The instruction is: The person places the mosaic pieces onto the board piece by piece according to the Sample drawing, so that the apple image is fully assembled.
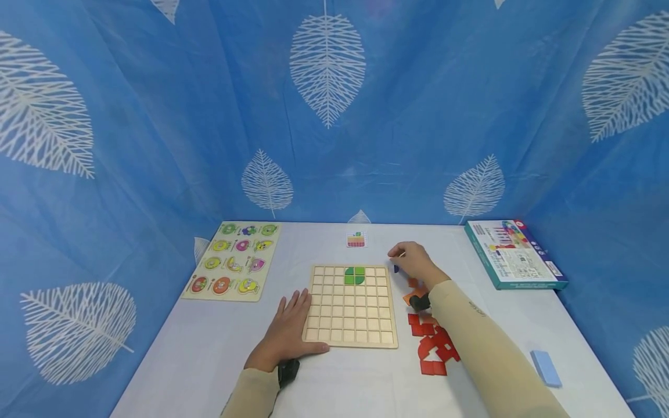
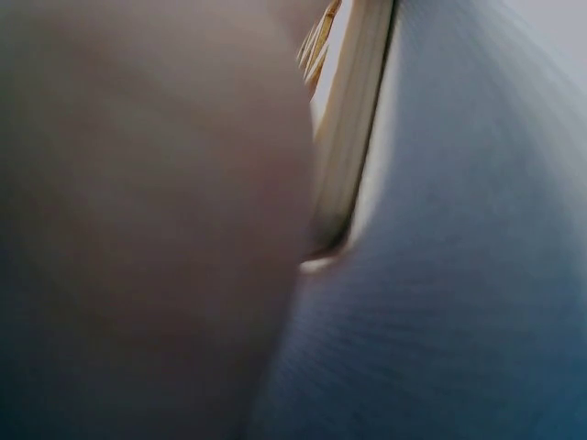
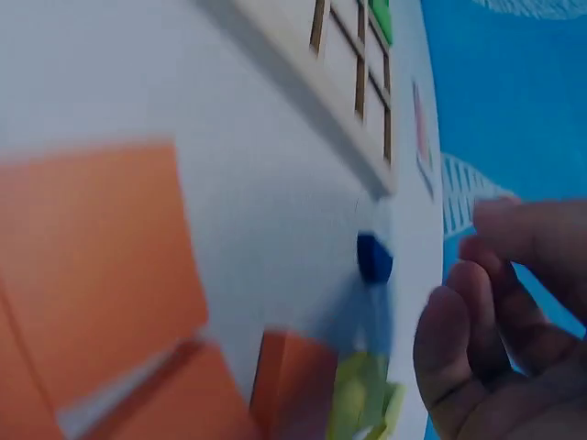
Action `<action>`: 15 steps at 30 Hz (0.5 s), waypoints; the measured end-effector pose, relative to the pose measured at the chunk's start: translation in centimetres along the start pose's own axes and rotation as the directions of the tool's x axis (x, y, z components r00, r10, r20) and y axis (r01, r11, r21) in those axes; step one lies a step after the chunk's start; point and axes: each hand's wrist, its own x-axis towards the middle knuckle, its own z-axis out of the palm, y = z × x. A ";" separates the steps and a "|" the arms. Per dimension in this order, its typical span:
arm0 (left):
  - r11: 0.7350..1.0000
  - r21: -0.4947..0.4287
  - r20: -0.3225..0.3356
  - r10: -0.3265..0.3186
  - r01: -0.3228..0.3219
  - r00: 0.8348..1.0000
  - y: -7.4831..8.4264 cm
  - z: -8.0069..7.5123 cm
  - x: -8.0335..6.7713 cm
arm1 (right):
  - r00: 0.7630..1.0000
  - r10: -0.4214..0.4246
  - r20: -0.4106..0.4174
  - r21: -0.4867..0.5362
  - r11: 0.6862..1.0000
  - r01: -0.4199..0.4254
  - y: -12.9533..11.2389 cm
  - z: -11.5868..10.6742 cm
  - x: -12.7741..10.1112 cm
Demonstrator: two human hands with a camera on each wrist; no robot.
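Observation:
My left hand (image 1: pixel 287 331) lies spread along the left edge of a wooden grid board (image 1: pixel 349 345), its thumb at the near left corner. In the left wrist view it blurs across the left half, beside the board's side (image 2: pixel 353 119). Green pieces (image 1: pixel 354 276), squares and rounded ones, sit in cells near the board's far edge. Past the board's far right corner hovers my right hand (image 1: pixel 415 261), fingers bent toward the thumb, with nothing visible between them. A small dark blue piece (image 3: pixel 373 258) lies on the white table close by those fingers.
Orange pieces (image 3: pixel 101 266), yellow pieces (image 3: pixel 358 394) and red pieces (image 1: pixel 431 367) lie right of the board. A pattern card (image 1: pixel 357 239) lies behind it. There is a fruit puzzle board (image 1: pixel 230 261) at left, a game box (image 1: pixel 514 252) and a light blue block (image 1: pixel 546 368) at right.

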 end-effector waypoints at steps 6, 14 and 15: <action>1.000 0.000 -0.003 -0.001 0.001 1.000 0.0 0.0 0.1 | 0.990 -0.034 0.136 -0.128 0.990 0.052 0.8 -0.6 0.0; 1.000 -0.006 -0.005 0.006 -0.006 1.000 -0.2 0.1 0.0 | 0.987 -0.074 0.146 -0.184 0.978 0.100 1.1 -0.4 -0.2; 1.000 -0.007 -0.003 0.009 -0.009 1.000 -0.2 0.1 0.0 | 0.986 -0.084 0.142 -0.187 0.976 0.110 1.2 -0.4 -0.2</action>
